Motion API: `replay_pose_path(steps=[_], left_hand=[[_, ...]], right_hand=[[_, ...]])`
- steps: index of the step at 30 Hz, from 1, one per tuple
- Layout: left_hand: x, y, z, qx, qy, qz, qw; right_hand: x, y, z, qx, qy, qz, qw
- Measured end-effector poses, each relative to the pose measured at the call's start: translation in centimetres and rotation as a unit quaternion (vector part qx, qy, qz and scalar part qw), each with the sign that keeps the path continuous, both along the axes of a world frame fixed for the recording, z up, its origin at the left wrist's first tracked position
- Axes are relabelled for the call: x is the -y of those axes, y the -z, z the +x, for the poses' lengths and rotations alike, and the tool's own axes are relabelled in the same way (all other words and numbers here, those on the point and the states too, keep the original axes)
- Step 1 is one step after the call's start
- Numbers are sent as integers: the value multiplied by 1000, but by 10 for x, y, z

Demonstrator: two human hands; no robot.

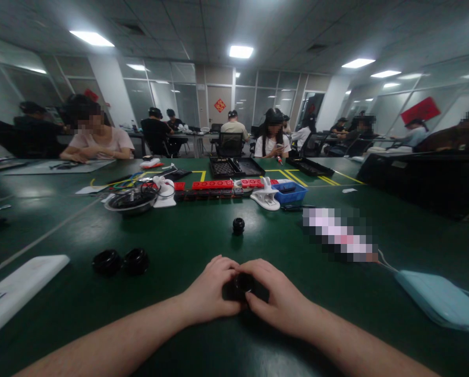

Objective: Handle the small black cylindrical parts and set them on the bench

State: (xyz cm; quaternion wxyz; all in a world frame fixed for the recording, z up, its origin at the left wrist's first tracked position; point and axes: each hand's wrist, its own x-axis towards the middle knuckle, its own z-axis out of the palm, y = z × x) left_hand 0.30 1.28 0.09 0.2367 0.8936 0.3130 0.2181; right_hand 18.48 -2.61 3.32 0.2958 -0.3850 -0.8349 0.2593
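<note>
Item 1: black ring part (244,283), qty. 1. Loc.: betw. L grip (208,288) and R grip (281,298), enclosed by both; its dark opening shows in the gap betw. fingers and thumbs. Whether its base touches the bench (179,233), can't tell.

Grip status: L grip narrow, curled round the part's L side, holding it; R grip likewise narrow, index fingertip over the far rim, thumb at the near edge. Fingertips of both meet approx. at the far side (exact contact pts. partly hidden).

Step in hand, est.: two-handed handling of the part, prob. turning or adjusting it. Next move, est.: calls for a steady hold by one grip while the other works the rim; fingers look crowded, so slip risk is mod.

Item 2: small black part (238,226), qty. 1, upright on the bench, straight ahead of both grips, well apart.

Item 3: paired black parts (135,261), qty. 2, side by side, L of L grip, well apart.

Misc.: white slab (25,290), far L of L grip; light-blue folded item (442,301), far R of R grip; blue bin (291,192), beyond R grip; metal bowl (130,208), beyond L grip, contents unclear.
</note>
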Motion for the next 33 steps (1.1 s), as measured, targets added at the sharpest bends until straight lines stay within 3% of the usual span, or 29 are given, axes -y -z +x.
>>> replay_pose_path(steps=[4, 9, 16, 23, 29, 33], left_hand=[[-3, 0, -2, 5, 41, -17, 999], [-1, -2, 1, 3, 24, -17, 1000], [0, 3, -1, 8, 18, -10, 1000], [-1, 2, 0, 7, 10, -20, 1000], [-1, 0, 0, -4, 11, -16, 1000], [-2, 2, -1, -7, 18, -14, 1000]], right_hand=[[2, 0, -1, 6, 14, -3, 1000], [-1, 6, -5, 43, 86, -9, 995], [3, 1, -2, 6, 9, 7, 1000], [0, 3, -4, 56, 87, -18, 994], [3, 1, -2, 16, 28, 13, 999], [4, 0, -2, 32, 47, -1, 998]])
